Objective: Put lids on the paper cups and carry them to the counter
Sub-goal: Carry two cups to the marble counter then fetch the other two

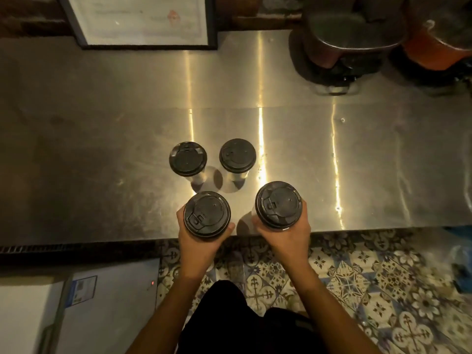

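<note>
Two paper cups with black lids stand side by side on the steel counter (102, 149): the left standing cup (187, 158) and the right standing cup (237, 155). My left hand (196, 241) grips a third lidded cup (207, 214) over the counter's near edge. My right hand (286, 236) grips a fourth lidded cup (279, 205) a little farther right. Both held cups are upright, and their sides are mostly hidden under the lids and my fingers.
A framed document (143, 21) leans at the back of the counter. Two dark round appliances, the nearer black one (350, 37) and an orange-toned one (439, 34), stand at the back right. A white chest unit (51, 310) sits low left; patterned floor tiles (357, 282) lie below.
</note>
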`<state>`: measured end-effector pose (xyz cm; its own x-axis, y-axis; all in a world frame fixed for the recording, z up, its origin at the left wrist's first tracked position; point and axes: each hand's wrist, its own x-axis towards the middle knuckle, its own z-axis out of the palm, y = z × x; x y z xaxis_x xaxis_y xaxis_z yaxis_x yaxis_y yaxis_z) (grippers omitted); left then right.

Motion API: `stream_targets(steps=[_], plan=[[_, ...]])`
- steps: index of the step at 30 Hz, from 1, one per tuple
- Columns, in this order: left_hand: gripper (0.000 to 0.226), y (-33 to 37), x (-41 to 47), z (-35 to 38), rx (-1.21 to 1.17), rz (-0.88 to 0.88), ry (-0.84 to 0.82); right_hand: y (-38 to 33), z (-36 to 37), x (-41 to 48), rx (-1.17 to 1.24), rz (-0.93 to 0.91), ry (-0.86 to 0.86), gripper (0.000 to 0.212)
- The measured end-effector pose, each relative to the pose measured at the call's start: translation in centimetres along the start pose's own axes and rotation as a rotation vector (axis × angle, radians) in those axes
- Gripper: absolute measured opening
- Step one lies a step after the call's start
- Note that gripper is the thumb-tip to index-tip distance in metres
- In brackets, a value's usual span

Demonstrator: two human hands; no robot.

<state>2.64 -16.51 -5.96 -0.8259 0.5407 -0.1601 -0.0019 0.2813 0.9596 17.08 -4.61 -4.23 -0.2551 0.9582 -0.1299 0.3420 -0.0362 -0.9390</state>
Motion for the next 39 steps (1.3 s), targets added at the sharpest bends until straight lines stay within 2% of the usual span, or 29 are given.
stream_targets(steps=[6, 9, 14, 18, 21, 31, 39], plan=[[0.100, 4.3, -5.1, 8.7, -0.040, 0.107, -0.251, 0.9, -11.3, -3.9, 0.107, 0.022, 0.200, 0.104], [0.096, 6.1, -9.2, 14.3, -0.066, 0.125, -0.411, 2.2, -18.1, -6.8, 0.157, -0.005, 0.350, 0.100], [0.104, 8.3, -20.2, 23.5, -0.068, 0.212, -0.681, 4.8, -30.6, -13.8, 0.180, -0.007, 0.620, 0.092], [0.093, 10.3, -32.1, 30.1, -0.084, 0.294, -0.974, 7.1, -40.2, -21.5, 0.229, 0.027, 0.842, 0.087], [0.107, 10.9, -40.5, 33.9, -0.067, 0.303, -1.196, 8.8, -46.1, -27.9, 0.264, 0.049, 1.011, 0.084], [0.097, 10.2, -63.1, 40.1, 0.040, 0.460, -1.921, 13.6, -54.8, -45.1, 0.322, 0.114, 1.584, 0.091], [0.090, 9.6, -79.7, 44.1, -0.007, 0.489, -2.303, 16.8, -61.0, -53.8, 0.356, 0.184, 2.001, 0.076]])
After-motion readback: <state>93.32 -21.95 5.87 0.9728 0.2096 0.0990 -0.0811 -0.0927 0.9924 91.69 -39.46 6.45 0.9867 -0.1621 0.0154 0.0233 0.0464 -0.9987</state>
